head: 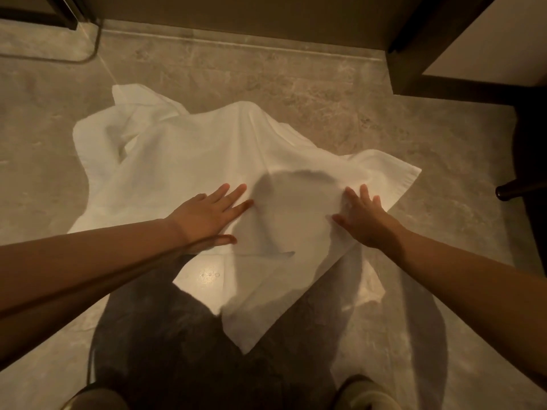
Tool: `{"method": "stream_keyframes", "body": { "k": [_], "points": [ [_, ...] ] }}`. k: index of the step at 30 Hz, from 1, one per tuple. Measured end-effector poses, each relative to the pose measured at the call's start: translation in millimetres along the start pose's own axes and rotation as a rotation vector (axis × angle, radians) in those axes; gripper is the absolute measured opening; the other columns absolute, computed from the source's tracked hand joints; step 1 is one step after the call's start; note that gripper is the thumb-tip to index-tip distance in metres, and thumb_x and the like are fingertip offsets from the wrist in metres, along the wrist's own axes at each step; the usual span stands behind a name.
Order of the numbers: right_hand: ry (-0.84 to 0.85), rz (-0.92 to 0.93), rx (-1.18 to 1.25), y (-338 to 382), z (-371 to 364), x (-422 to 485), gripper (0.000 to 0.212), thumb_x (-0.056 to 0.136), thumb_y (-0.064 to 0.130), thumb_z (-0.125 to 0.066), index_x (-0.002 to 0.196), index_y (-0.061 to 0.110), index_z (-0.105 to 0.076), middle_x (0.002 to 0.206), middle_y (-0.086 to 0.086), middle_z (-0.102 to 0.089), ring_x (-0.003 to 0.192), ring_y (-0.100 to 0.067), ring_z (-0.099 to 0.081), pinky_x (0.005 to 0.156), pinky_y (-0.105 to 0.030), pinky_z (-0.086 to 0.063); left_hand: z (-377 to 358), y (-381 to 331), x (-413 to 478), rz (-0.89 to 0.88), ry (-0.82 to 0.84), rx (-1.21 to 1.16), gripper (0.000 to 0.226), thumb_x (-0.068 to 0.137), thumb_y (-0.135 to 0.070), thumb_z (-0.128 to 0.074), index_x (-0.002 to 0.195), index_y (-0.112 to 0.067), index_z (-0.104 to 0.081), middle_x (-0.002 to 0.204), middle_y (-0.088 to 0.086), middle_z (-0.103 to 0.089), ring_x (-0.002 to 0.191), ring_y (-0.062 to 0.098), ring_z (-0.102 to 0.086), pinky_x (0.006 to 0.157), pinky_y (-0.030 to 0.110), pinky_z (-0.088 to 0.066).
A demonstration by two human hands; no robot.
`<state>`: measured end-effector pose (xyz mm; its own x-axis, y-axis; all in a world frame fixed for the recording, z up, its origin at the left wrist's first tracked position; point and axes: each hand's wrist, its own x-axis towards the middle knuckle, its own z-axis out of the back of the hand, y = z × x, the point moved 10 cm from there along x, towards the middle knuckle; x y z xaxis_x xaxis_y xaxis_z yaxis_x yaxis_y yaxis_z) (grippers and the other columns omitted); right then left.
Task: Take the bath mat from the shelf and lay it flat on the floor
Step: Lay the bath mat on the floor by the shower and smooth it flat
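The white bath mat (207,155) lies spread on the grey stone floor (296,84), rumpled and folded over at its far left corner. One corner points toward me near the bottom centre. My left hand (207,216) rests palm down on the mat's near left part, fingers spread. My right hand (362,217) presses on the mat's near right part, fingers apart, with the cloth slightly bunched under them. Neither hand grips the mat.
A dark wooden door frame or cabinet (444,54) stands at the far right, with a dark furniture leg (509,190) beside it. A wall base runs along the top. My feet (364,392) show at the bottom edge. My shadow covers the near floor.
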<state>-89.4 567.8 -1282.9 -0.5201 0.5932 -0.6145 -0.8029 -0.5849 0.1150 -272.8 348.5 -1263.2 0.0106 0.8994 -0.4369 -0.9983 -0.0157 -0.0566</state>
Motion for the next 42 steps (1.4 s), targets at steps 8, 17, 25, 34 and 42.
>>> {"method": "stream_keyframes", "body": {
  "k": [8,17,25,34,42],
  "points": [
    [0.022,0.004,-0.124,-25.3,11.7,19.2,0.091,0.086,0.042,-0.06,0.148,0.03,0.006,0.157,-0.003,0.016,0.143,-0.036,0.007,0.111,-0.055,-0.014,-10.9,-16.8,-13.2,-0.131,0.002,0.197,0.084,0.093,-0.061,-0.025,0.135,-0.023,0.037,0.149,0.013,0.03,0.142,0.036,0.006,0.105,0.039,-0.031],
    [-0.152,-0.111,-0.151,-23.5,37.1,10.1,0.069,0.097,0.02,-0.04,0.149,0.019,0.005,0.157,-0.009,0.015,0.143,-0.034,0.006,0.112,-0.052,-0.016,-24.2,-17.5,-25.3,-0.174,-0.007,0.247,0.076,0.093,-0.06,-0.019,0.14,-0.026,0.03,0.152,0.016,0.023,0.141,0.039,0.009,0.104,0.046,-0.023],
    [-0.206,0.106,0.095,55.5,-3.2,-34.7,0.089,0.084,0.046,-0.06,0.149,0.017,-0.006,0.157,-0.017,0.0,0.143,-0.035,-0.001,0.114,-0.042,-0.011,-15.4,12.7,-18.0,0.071,-0.062,0.174,0.083,0.086,-0.068,-0.01,0.139,-0.021,0.032,0.153,0.01,0.025,0.14,0.033,0.019,0.11,0.055,-0.011],
    [-0.086,0.141,0.017,35.3,2.0,-11.4,0.101,0.079,0.048,-0.066,0.149,0.02,0.001,0.157,-0.014,0.01,0.143,-0.035,0.008,0.113,-0.053,-0.015,-28.7,9.5,-19.8,0.001,0.022,0.269,0.087,0.085,-0.071,-0.013,0.136,-0.021,0.037,0.149,0.014,0.031,0.136,0.038,0.025,0.108,0.059,-0.013],
    [-0.018,0.087,-0.091,-2.4,20.3,4.5,0.099,0.081,0.038,-0.069,0.148,0.034,0.004,0.157,-0.004,0.016,0.143,-0.026,0.012,0.112,-0.049,-0.015,-41.3,-2.9,-36.0,-0.046,0.064,0.245,0.085,0.086,-0.07,-0.014,0.138,-0.023,0.035,0.148,0.014,0.033,0.134,0.039,0.029,0.109,0.06,-0.009]
  ]
}}
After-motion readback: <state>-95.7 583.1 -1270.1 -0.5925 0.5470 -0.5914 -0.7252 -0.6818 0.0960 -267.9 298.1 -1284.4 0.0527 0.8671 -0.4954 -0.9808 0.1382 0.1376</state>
